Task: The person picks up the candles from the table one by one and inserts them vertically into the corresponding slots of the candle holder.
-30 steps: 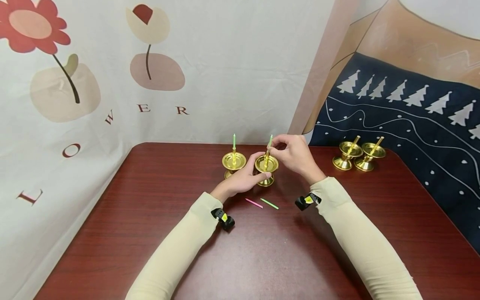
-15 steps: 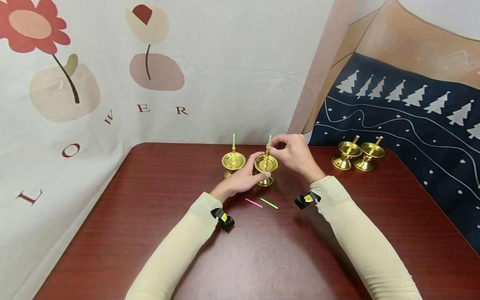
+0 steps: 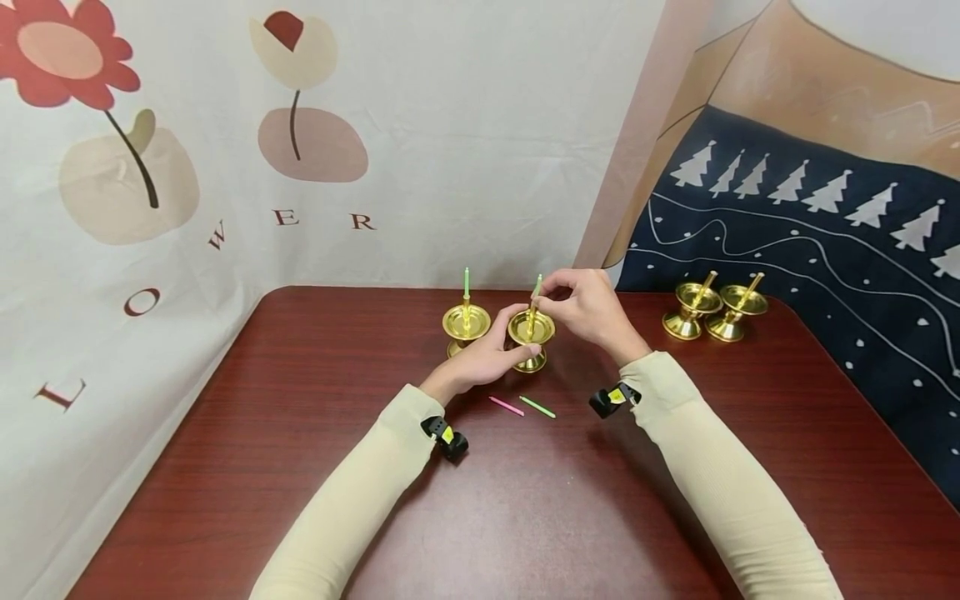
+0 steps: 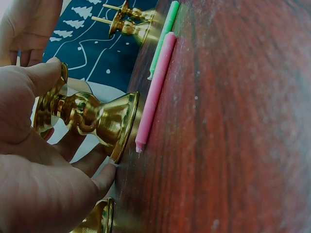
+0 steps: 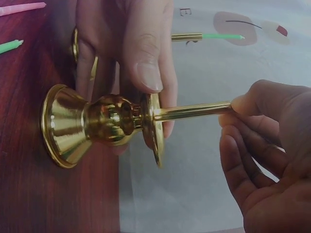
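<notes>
My left hand (image 3: 483, 354) holds a brass candle holder (image 4: 82, 114) upright on the table, its thumb at the dish's rim and its fingers behind the stem. At the top of the holder's thin tube (image 5: 194, 112), my right hand (image 3: 588, 308) pinches a small green candle (image 3: 537, 285). In the right wrist view the fingertips hide that candle. Just left stands a second brass holder (image 3: 467, 322) with another green candle (image 3: 467, 283) upright in its tube. In front of the holders, a pink candle (image 3: 507, 407) and a green candle (image 4: 164, 39) lie on the table.
Two more brass candle holders, one (image 3: 692, 310) beside the other (image 3: 738, 312), stand at the back right without candles, their tubes leaning. A white printed cloth (image 3: 465, 150) and a dark blue tree-patterned cloth (image 3: 810, 225) hang behind the dark red table (image 3: 300, 400).
The green candle in my right fingers has sunk slightly lower towards the tube. My left hand keeps its hold on the candle holder, and the loose candles lie as before.
</notes>
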### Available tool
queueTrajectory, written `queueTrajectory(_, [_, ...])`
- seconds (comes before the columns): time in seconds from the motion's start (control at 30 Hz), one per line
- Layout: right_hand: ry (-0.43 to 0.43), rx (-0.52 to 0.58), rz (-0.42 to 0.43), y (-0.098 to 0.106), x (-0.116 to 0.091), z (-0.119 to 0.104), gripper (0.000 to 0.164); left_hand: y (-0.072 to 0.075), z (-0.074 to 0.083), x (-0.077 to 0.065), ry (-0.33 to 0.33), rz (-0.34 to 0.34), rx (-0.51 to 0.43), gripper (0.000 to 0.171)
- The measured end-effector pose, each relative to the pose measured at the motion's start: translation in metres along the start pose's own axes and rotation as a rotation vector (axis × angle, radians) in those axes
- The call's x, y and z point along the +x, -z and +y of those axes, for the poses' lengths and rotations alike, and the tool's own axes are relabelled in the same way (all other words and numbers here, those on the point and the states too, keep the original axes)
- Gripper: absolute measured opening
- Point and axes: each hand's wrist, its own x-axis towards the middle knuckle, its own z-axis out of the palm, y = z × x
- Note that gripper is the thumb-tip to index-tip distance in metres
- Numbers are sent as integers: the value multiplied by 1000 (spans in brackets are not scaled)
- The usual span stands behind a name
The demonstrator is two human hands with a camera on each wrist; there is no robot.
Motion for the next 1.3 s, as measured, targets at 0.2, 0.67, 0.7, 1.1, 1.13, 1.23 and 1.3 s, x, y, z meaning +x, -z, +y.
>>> queueTrajectory(0.2, [-43,15,-18,3,0,0,4,-1,2,0,-1,-5,-9,77])
queueTrajectory(0.67, [-137,40,-106,-3,-27,19,12,-8,-5,1,-7,17,-18,80])
queueTrajectory(0.7, [-142,38,-117,-1,-30,20,12,-8,-6,0,1,25,-15,80])
queueTrajectory(1.1, [-237,-32,-173,35,-72,44,16,-9,-5,1,49,137,19,81])
queueTrajectory(1.13, [-241,-38,-170,38,-75,45,16,-8,-4,1,53,148,20,82])
queueTrajectory(1.23, [-253,-64,-153,49,-83,50,17,-6,-4,1,60,168,22,82])
queueTrajectory(1.3, [-266,-83,-138,56,-87,54,18,-4,-4,1,60,173,11,83])
